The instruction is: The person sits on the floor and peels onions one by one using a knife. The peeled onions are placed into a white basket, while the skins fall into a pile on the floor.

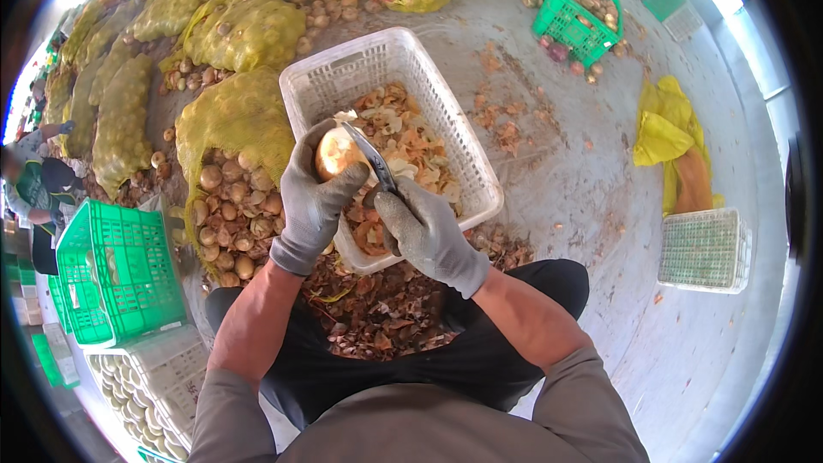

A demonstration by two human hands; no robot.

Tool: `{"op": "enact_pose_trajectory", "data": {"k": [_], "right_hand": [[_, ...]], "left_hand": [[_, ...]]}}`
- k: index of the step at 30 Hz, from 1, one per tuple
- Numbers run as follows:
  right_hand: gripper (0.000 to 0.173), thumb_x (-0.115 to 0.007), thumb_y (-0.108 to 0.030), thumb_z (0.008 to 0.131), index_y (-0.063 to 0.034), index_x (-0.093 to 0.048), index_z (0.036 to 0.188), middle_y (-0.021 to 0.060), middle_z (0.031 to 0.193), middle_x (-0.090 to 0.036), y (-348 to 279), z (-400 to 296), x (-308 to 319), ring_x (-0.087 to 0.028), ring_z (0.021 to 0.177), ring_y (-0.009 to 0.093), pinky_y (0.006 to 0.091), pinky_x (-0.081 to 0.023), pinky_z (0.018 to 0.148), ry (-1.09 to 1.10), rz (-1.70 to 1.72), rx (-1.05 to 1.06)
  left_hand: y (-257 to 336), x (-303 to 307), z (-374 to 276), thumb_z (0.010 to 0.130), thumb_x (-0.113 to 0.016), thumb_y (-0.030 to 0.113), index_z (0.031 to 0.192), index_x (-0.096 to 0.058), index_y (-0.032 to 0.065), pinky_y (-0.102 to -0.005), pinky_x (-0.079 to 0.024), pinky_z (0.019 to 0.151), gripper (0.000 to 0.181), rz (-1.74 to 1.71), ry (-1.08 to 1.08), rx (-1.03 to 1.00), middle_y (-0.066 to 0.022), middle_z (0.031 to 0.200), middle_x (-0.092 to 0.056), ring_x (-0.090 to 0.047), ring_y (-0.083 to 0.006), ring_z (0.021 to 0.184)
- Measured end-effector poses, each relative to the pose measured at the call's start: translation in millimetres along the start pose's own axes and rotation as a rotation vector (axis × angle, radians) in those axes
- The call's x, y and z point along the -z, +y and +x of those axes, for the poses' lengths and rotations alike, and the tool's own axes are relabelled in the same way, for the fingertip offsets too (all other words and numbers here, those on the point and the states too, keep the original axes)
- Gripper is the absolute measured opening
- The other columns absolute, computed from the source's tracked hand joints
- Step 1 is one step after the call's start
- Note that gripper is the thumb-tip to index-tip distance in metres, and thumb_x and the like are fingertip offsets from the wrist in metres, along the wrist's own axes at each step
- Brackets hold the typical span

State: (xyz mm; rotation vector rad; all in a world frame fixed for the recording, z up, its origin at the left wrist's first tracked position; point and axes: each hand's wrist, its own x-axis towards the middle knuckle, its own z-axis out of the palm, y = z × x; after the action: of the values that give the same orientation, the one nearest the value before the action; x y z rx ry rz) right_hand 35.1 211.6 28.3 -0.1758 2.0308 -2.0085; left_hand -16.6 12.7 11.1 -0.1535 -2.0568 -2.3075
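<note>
My gloved left hand (313,202) grips a partly peeled onion (337,155), its top pale and its lower side still orange-brown. In my gloved right hand (424,222) is a knife (373,159) with a dark curved blade. The blade's tip lies at the onion's upper right side, close to a pale strip of skin. Both hands are above a white plastic crate (463,125), which holds a heap of onion skins (421,157). My left thumb rests against the onion near the blade. The right fingertips are partly hidden under the handle.
An open yellow mesh sack (228,109) spills onions (235,212) at my left. Green crates (122,270) stand beside a white crate (161,373) of pale onions. Loose skins (386,315) lie between my legs. A green crate (578,19) of onions is far right. Another person (38,180) works at far left.
</note>
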Motion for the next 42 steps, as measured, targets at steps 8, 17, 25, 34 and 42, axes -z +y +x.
{"op": "enact_pose_trajectory", "data": {"k": [8, 17, 25, 34, 42], "right_hand": [[0.020, -0.065, -0.016, 0.112, 0.0018, -0.064, 0.122, 0.0130, 0.096, -0.068, 30, -23, -28, -0.066, 0.085, 0.020, 0.0356, -0.054, 0.075, 0.041, -0.077, 0.173], [0.024, -0.070, -0.022, 0.108, 0.0002, -0.066, 0.115, 0.0130, 0.091, -0.067, 69, -29, -23, -0.067, 0.081, 0.030, 0.0409, -0.053, 0.073, 0.058, -0.267, 0.142], [0.080, -0.099, -0.007, 0.080, 0.0012, -0.061, 0.150, 0.0120, 0.140, -0.062, -14, 34, -1, -0.068, 0.124, 0.021, 0.0341, -0.063, 0.099, 0.129, 0.488, 0.030], [0.059, -0.097, -0.016, 0.087, 0.0018, -0.069, 0.136, 0.0105, 0.130, -0.072, -9, 37, -3, -0.073, 0.115, 0.022, 0.0363, -0.060, 0.102, 0.182, -0.433, 0.531], [0.035, -0.092, -0.013, 0.094, 0.0005, -0.072, 0.120, 0.0100, 0.124, -0.076, 8, 43, -6, -0.074, 0.110, 0.017, 0.0336, -0.060, 0.095, 0.215, 0.023, 0.461]], "left_hand": [[-19, -3, 3, 0.104, -0.082, 0.031, 0.144, -0.061, 0.0001, -0.0387, -0.062, 0.097, 0.055, -0.491, 0.143, 0.230, -0.0100, 0.127, -0.071, -0.072, -0.0214, 0.113], [-38, 22, 20, 0.106, -0.071, 0.059, 0.134, -0.066, 0.0084, -0.0398, -0.064, 0.070, 0.059, -0.639, 0.212, 0.446, -0.0136, 0.114, -0.076, -0.077, -0.0297, 0.090], [7, -8, -7, 0.111, -0.062, 0.057, 0.146, -0.062, -0.0003, -0.0338, -0.063, 0.086, 0.067, -0.227, -0.051, 0.282, -0.0115, 0.119, -0.073, -0.074, -0.0189, 0.102], [-10, -13, -14, 0.112, -0.063, 0.052, 0.141, -0.063, -0.0018, -0.0301, -0.061, 0.075, 0.061, -0.131, -0.008, 0.135, -0.0107, 0.115, -0.073, -0.073, -0.0155, 0.096], [5, -9, -8, 0.112, -0.062, 0.051, 0.147, -0.059, 0.0006, -0.0347, -0.059, 0.092, 0.061, -0.508, -0.070, 0.356, -0.0109, 0.125, -0.071, -0.072, -0.0204, 0.105]]}}
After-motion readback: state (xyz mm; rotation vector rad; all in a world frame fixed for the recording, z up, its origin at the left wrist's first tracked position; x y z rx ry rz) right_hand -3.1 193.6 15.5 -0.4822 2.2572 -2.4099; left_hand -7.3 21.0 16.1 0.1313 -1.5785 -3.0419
